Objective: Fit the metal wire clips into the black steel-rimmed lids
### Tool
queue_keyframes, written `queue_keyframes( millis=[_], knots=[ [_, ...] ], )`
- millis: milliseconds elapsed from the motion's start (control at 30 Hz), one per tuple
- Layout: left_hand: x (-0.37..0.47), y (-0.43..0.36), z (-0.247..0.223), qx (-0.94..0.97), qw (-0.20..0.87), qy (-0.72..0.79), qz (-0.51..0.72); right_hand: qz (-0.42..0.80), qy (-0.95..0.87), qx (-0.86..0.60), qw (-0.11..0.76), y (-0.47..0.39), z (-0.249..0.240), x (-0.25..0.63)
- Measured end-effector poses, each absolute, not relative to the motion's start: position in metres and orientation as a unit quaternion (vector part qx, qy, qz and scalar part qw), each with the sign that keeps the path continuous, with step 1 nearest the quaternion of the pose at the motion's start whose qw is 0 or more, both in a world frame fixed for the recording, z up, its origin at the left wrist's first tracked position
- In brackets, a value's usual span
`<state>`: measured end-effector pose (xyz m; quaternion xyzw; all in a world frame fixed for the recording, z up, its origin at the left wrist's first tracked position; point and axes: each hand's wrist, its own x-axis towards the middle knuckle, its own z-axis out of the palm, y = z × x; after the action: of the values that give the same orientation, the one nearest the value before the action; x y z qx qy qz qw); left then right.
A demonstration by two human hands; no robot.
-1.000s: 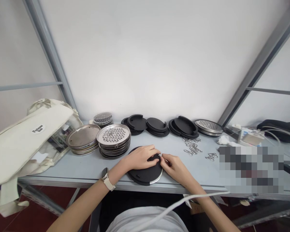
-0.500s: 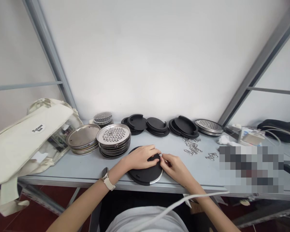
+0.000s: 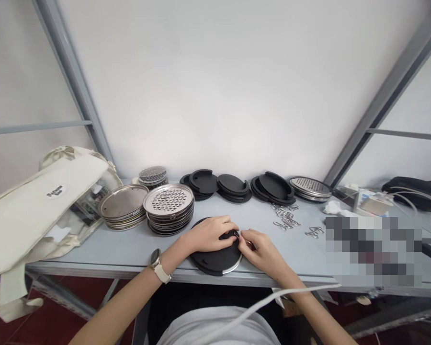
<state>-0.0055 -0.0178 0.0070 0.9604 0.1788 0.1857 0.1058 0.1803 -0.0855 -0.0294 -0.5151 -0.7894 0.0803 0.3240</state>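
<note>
One round black disc (image 3: 215,256), steel-rimmed

to my left: cream tote bag (image 3: 39,201), flopped over
next to it: two stacks of metal discs (image 3: 147,206)
back row: black lids (image 3: 233,186)
right side: loose wire clips (image 3: 286,218)

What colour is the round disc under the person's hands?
Black, with a silver metal rim showing at its near edge: the disc, seen in the head view, under both hands.

Plate stacks (image 3: 169,211) crowd left; clips (image 3: 286,218) right
</note>
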Motion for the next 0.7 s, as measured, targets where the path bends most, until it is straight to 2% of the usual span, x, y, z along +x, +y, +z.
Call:
queue_keyframes(
  millis=[700],
  knots=[
    [-0.0056, -0.0177, 0.0063, 0.960, 0.107, 0.180, 0.187, 0.113, -0.770, -0.534, 0.331, -0.0815, -0.0279, 0.1803]
  ],
)
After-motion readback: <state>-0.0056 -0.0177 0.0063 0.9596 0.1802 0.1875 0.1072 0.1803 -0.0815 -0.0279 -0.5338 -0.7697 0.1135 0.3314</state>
